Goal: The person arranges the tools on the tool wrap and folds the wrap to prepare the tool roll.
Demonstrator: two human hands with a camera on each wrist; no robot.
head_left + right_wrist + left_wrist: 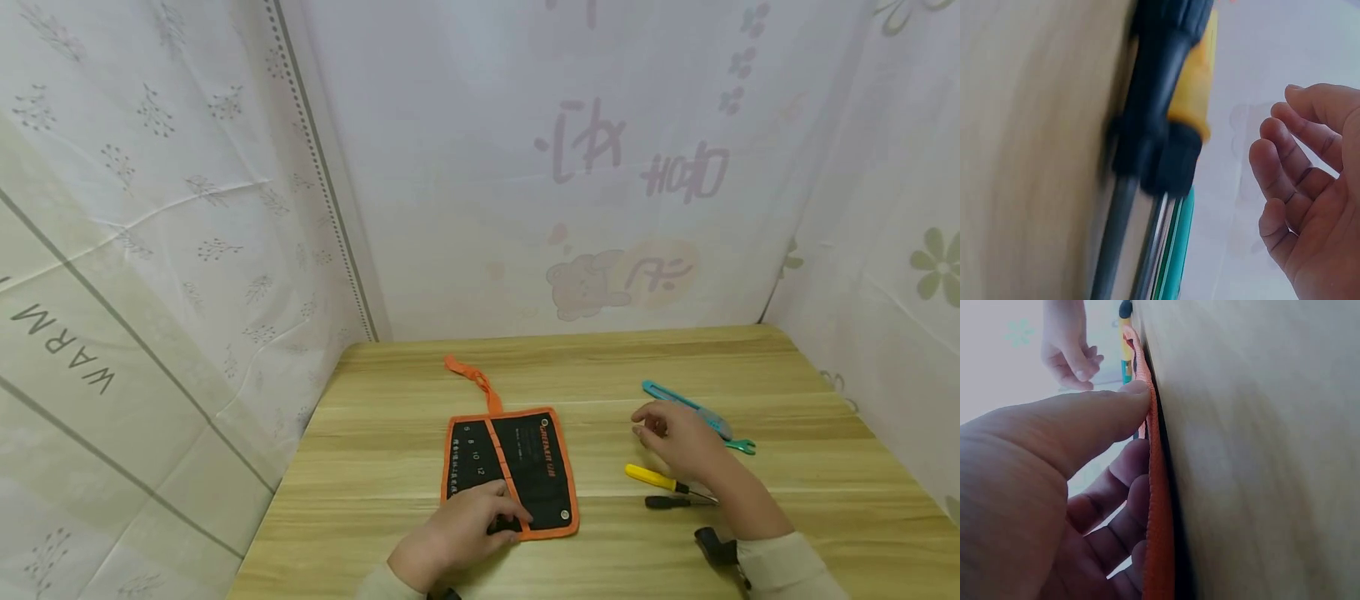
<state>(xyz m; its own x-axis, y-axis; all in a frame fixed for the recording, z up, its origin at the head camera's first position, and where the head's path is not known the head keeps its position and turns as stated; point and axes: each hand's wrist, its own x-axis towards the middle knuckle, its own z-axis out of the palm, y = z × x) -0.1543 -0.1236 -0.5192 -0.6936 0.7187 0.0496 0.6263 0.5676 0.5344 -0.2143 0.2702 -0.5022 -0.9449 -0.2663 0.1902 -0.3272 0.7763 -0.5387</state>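
Note:
A black tool pouch [536, 467] with orange edging lies flat on the wooden table. My left hand [472, 521] rests on its near left part; in the left wrist view the thumb and fingertips touch the pouch by its orange border [1161, 537]. To the right, my right hand [678, 437] hovers with fingers loosely bent and nothing in them. Beyond and partly behind it is a teal utility knife [663, 392], with a green open-end wrench [742, 447] beside it. Nearer lie a yellow-handled screwdriver [651, 477] and a black-handled screwdriver [667, 502], their handles large in the right wrist view.
An orange strap [480, 382] extends from the pouch's far edge. The table [337, 500] meets a printed curtain [465, 208] at the back, and similar cloth hangs on both sides. A black wrist-camera mount [716, 550] sits at the right wrist.

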